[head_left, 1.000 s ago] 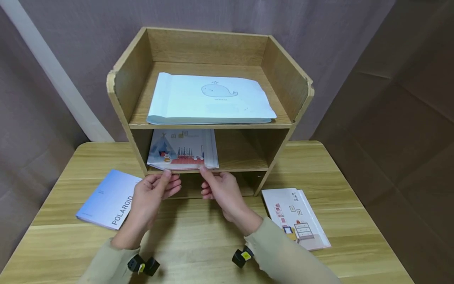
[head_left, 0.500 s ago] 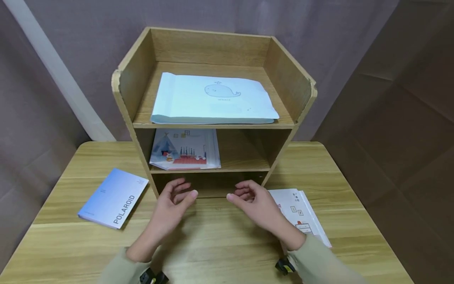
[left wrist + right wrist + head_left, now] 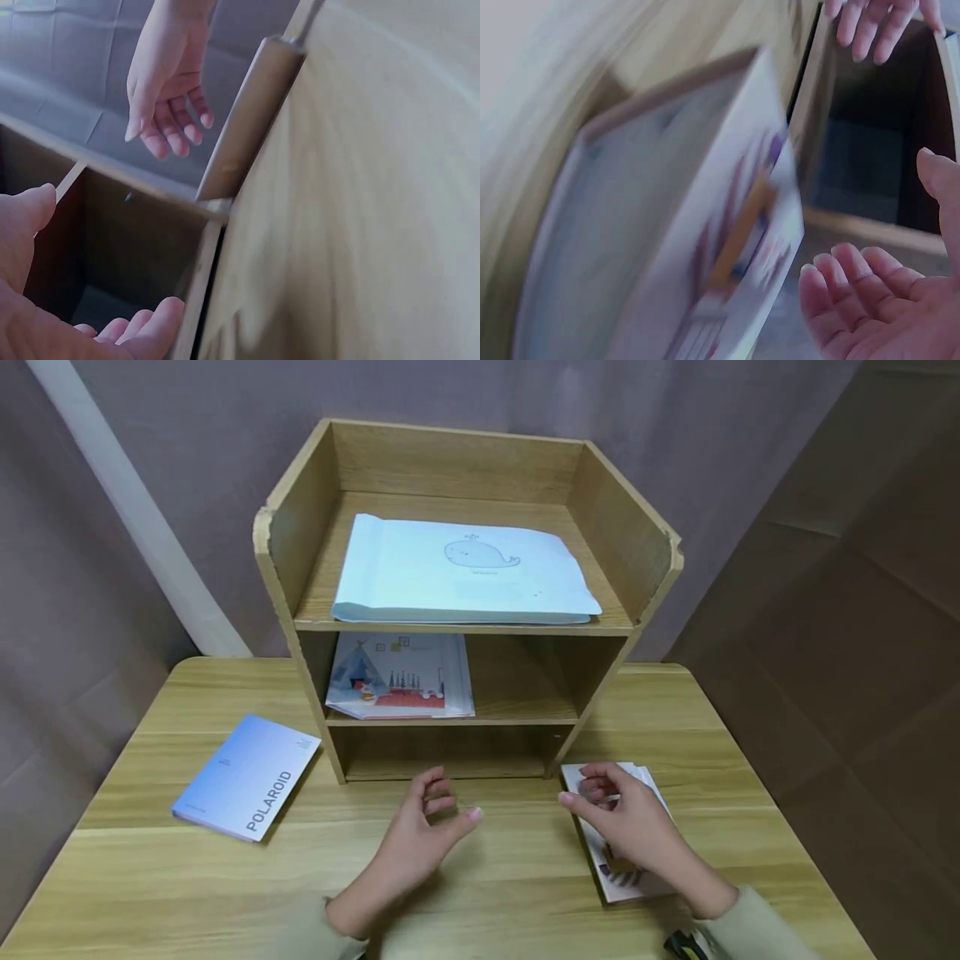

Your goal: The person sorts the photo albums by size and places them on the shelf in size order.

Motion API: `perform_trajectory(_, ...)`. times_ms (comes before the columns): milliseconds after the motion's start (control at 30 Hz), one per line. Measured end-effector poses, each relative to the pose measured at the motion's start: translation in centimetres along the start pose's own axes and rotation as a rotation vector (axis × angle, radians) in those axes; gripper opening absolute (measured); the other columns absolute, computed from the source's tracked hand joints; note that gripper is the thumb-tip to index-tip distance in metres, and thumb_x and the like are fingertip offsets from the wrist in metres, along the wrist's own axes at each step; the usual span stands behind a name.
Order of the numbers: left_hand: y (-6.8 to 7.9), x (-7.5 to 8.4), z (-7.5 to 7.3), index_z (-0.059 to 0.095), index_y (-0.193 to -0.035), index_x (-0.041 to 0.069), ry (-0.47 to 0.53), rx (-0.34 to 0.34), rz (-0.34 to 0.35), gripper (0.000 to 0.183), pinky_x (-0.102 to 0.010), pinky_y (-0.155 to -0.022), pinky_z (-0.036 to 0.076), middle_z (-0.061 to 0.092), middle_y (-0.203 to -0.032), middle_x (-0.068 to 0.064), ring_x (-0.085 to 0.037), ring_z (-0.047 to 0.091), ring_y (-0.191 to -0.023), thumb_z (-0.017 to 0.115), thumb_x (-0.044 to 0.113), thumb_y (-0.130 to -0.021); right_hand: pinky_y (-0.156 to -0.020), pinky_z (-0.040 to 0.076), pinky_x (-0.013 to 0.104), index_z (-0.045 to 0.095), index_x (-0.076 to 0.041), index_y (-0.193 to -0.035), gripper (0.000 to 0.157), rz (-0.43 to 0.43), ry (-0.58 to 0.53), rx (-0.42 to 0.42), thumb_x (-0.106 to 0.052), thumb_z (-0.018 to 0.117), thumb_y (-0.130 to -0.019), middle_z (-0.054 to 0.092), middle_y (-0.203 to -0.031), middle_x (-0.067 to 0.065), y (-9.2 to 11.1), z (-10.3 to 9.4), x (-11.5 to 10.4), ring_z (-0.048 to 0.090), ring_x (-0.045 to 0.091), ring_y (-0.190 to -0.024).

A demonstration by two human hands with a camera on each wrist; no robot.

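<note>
My right hand (image 3: 630, 818) hovers over a white picture book (image 3: 603, 860) lying on the table at the right, partly covering it in the head view. That book's side (image 3: 255, 120) shows in the left wrist view, and its printed cover (image 3: 754, 232) looms large and blurred beside the right fingers in the right wrist view. Over the tabletop, in front of the shelf unit, is my left hand (image 3: 420, 835), fingers relaxed and nothing held. On the middle shelf, at its left, lies a book with a tent picture (image 3: 401, 681).
A wooden shelf unit (image 3: 461, 464) stands at the back of the table (image 3: 225, 893). On its top level lies a white book with a whale drawing (image 3: 480, 572). A blue-and-white POLAROID book (image 3: 247, 777) rests on the table at left. Curtains (image 3: 202, 427) hang behind.
Both hands have left the tent book at the middle shelf's edge, moving back and to the right. The right hand now overlaps the book at right. The camera view has shifted slightly.
</note>
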State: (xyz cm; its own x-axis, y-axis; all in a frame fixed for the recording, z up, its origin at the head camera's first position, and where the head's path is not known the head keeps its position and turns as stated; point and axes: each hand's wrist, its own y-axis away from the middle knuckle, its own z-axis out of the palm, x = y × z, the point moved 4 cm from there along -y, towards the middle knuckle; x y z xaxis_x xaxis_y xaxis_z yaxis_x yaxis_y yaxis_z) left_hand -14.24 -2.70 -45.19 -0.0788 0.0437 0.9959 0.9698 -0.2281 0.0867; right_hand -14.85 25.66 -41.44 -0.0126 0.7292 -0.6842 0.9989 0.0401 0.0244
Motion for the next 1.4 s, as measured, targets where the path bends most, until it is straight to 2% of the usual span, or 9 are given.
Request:
perform_trajectory(267, 0.0, -0.5, 3.2, 0.024, -0.149, 0.006, 0.068, -0.094, -0.05, 0.092, -0.041, -0.094, 0.049, 0.039, -0.142, -0.016, -0.032, 0.044, -0.126, 0.077, 0.041, -0.082, -0.081, 0.049, 0.045, 0.039, 0.004, -0.138, 0.087, 0.094, 0.148, 0.039, -0.06, 0.065, -0.084, 0.06, -0.115, 0.017, 0.2, -2.5, 3.8, 0.057, 0.028, -0.101)
perform_trajectory(433, -0.4, -0.6, 5.7, 0.023, -0.15, 0.005, 0.085, -0.104, -0.06, 0.094, -0.044, -0.096, 0.048, 0.04, -0.141, -0.017, -0.032, 0.046, -0.123, 0.078, 0.039, -0.082, -0.088, 0.046, 0.057, 0.027, 0.013, -0.141, 0.099, 0.174, 0.159, -0.019, -0.06, 0.063, -0.086, 0.051, -0.123, 0.032, 0.1, -3.4, 6.0, 0.051, 0.045, -0.111)
perform_trajectory(533, -0.5, -0.8, 7.4, 0.023, -0.149, 0.003, 0.107, -0.126, -0.073, 0.094, -0.044, -0.096, 0.048, 0.04, -0.14, -0.019, -0.034, 0.047, -0.123, 0.079, 0.037, -0.081, -0.089, 0.046, 0.058, 0.024, 0.017, -0.14, 0.101, 0.205, 0.143, -0.053, -0.059, 0.063, -0.086, 0.048, -0.124, 0.036, 0.1, -3.7, 6.9, 0.05, 0.048, -0.112)
perform_trajectory(767, -0.6, -1.7, 11.3, 0.029, -0.146, 0.003, 0.176, -0.183, -0.15, 0.088, -0.043, -0.095, 0.048, 0.044, -0.136, -0.015, -0.032, 0.049, -0.12, 0.081, 0.029, -0.081, -0.067, 0.052, 0.036, 0.024, 0.018, -0.139, 0.099, 0.283, 0.07, -0.098, -0.055, 0.066, -0.087, 0.051, -0.112, 0.032, -0.2, -4.0, 8.4, 0.058, 0.027, -0.084)
perform_trajectory(933, -0.9, -2.5, 13.4, 0.033, -0.143, 0.002, 0.234, -0.24, -0.207, 0.081, -0.042, -0.092, 0.05, 0.047, -0.131, -0.013, -0.03, 0.052, -0.116, 0.08, 0.024, -0.081, -0.059, 0.054, 0.033, 0.024, 0.019, -0.138, 0.098, 0.305, 0.028, -0.127, -0.049, 0.07, -0.086, 0.057, -0.102, 0.025, -0.5, -3.9, 9.2, 0.061, 0.022, -0.073)
perform_trajectory(1067, -1.5, -3.3, 14.8, 0.037, -0.141, 0.002, 0.265, -0.259, -0.204, 0.075, -0.037, -0.088, 0.053, 0.05, -0.125, -0.01, -0.025, 0.057, -0.11, 0.08, 0.017, -0.081, -0.057, 0.054, 0.034, 0.034, 0.021, -0.127, 0.091, 0.327, 0.031, -0.133, -0.05, 0.072, -0.083, 0.06, -0.093, 0.022, -0.8, -4.0, 10.0, 0.062, 0.021, -0.068)
perform_trajectory(1200, -2.1, -3.8, 15.9, 0.042, -0.137, 0.004, 0.286, -0.271, -0.191, 0.066, -0.031, -0.081, 0.055, 0.05, -0.119, -0.007, -0.02, 0.062, -0.102, 0.077, 0.005, -0.082, -0.05, 0.053, 0.035, 0.054, 0.011, -0.102, 0.069, 0.36, 0.03, -0.123, -0.051, 0.075, -0.08, 0.062, -0.076, 0.014, -0.9, -3.7, 10.8, 0.061, 0.021, -0.057)
perform_trajectory(1300, -2.2, -3.8, 16.1, 0.045, -0.135, 0.004, 0.279, -0.259, -0.195, 0.061, -0.029, -0.077, 0.056, 0.05, -0.116, -0.006, -0.019, 0.062, -0.098, 0.075, -0.002, -0.082, -0.046, 0.052, 0.035, 0.059, 0.004, -0.089, 0.06, 0.37, 0.032, -0.112, -0.052, 0.076, -0.078, 0.062, -0.068, 0.01, -0.9, -3.3, 11.1, 0.06, 0.02, -0.051)
perform_trajectory(1400, -2.1, -3.8, 16.0, 0.047, -0.135, 0.003, 0.247, -0.229, -0.206, 0.061, -0.029, -0.076, 0.056, 0.051, -0.114, -0.005, -0.019, 0.062, -0.096, 0.075, -0.005, -0.081, -0.046, 0.052, 0.035, 0.061, 0.003, -0.084, 0.058, 0.375, 0.034, -0.115, -0.053, 0.076, -0.078, 0.062, -0.065, 0.01, -0.9, -3.0, 11.0, 0.06, 0.02, -0.05)
